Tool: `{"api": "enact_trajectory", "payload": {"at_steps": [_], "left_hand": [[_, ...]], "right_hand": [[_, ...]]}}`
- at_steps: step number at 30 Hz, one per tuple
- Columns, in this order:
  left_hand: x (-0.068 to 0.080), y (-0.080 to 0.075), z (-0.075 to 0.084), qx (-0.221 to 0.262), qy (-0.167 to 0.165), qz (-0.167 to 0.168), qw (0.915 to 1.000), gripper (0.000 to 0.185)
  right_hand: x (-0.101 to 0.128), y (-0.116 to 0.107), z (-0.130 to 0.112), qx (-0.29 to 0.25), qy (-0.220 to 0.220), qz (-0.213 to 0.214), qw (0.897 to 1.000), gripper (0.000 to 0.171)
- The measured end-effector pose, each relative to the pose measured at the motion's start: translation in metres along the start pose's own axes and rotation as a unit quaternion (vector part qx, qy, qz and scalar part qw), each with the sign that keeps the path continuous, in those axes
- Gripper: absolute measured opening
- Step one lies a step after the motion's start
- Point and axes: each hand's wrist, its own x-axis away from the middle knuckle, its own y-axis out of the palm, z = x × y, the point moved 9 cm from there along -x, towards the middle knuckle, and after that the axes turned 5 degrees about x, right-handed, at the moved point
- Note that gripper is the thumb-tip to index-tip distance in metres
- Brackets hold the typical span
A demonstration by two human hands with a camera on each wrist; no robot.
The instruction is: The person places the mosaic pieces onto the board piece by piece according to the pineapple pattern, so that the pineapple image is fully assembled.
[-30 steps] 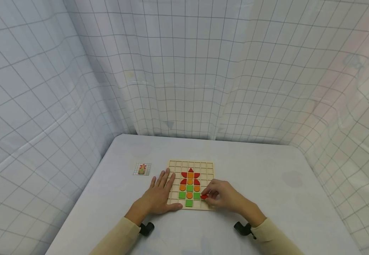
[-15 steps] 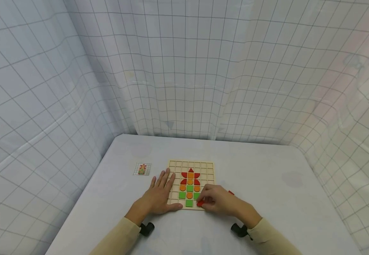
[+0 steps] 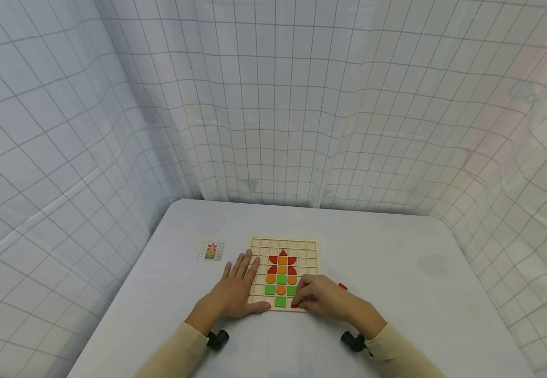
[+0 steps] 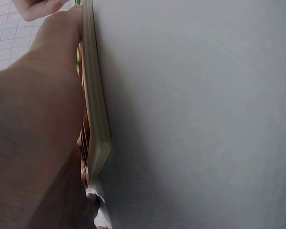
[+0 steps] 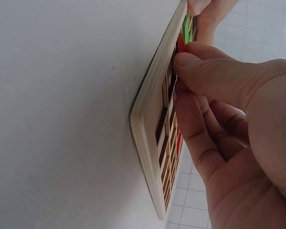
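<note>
A wooden grid board [image 3: 307, 245] lies on the table, with green squares [image 3: 280, 302], orange pieces [image 3: 280, 290] and red pieces [image 3: 292, 260] set in its middle columns. My left hand [image 3: 235, 289] rests with spread fingers over the board's left edge, the thumb along the front edge. Between thumb and fingertips my right hand [image 3: 321, 296] pinches a small red tile [image 3: 294, 305] at the front row, just right of the frontmost green square. In the right wrist view this red tile [image 5: 180, 43] stands at the board's surface close to a green piece [image 5: 186, 31]; the fingers cover part of it.
Another red piece [image 3: 343, 286] lies on the white table [image 3: 396, 262], just beyond the right hand. Left of the board is a small pattern card [image 3: 210, 251] printed with a coloured figure on a grid. White grid-lined curtains [image 3: 273, 105] surround the table.
My right hand has brought the red tile left and nearer to the front row, tilting it there. The red piece beyond that hand has come into view. The left hand has stayed still.
</note>
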Motion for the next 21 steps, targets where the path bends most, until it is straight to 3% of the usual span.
{"api": "enact_trajectory", "payload": {"at_steps": [8,21], "left_hand": [[0.001,-0.001,0.002,0.002,0.003,0.002,1.0,0.131],[0.002,-0.003,0.003,0.003,0.003,0.001,1.0,0.13]], "right_hand": [[-0.004,0.001,-0.001,0.007,-0.02,0.02,1.0,0.011],[-0.014,0.003,-0.013,0.023,-0.011,0.038,0.999,0.006]]}}
